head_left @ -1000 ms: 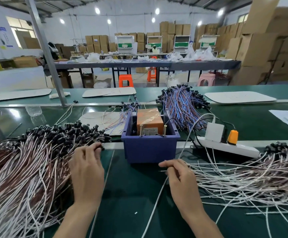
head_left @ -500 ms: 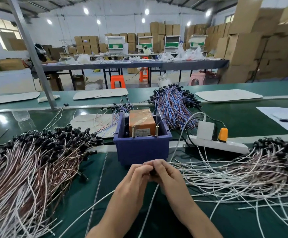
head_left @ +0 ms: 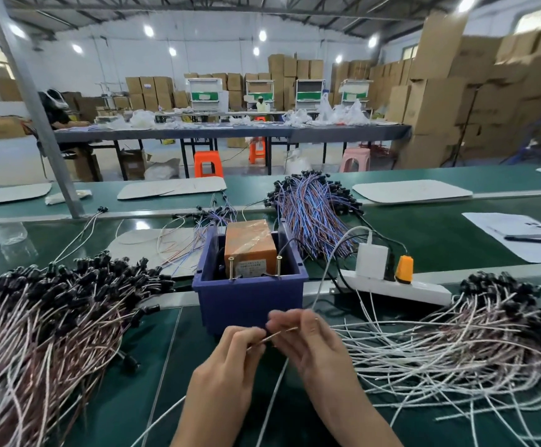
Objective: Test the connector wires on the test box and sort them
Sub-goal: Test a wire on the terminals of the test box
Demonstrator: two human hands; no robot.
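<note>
Connector wire (head_left: 275, 335) is up: one thin strand stretched between both hands, low over the green bench (head_left: 140, 391), just in front of the test box (head_left: 249, 301). I've got the left hand (head_left: 227, 366) pinching one end between thumb and curled forefinger. The right hand (head_left: 307, 345) has its fingers curled in on the other end, though the tips are blurred and I can't tell which of them grip.

The strand sits clear of the two upright brass posts (head_left: 231, 268) at the box's near edge, apart from both, so I'd call this one not yet tested.

As for progress, there's a big left heap (head_left: 53, 321) of pinkish wires with black ends, and a looser right heap (head_left: 456, 343) of pale wires fanned out beside the power strip (head_left: 391, 287). Behind the box lies a blue-and-red bundle (head_left: 311, 208). Which heap is waiting and which is sorted I can't read from here. My guess is that we're somewhere mid-run, with hundreds of strands on the bench and only one in hand. What's left for this piece, I reckon, is to lift it to the posts, check it, then drop it on its proper heap.
</note>
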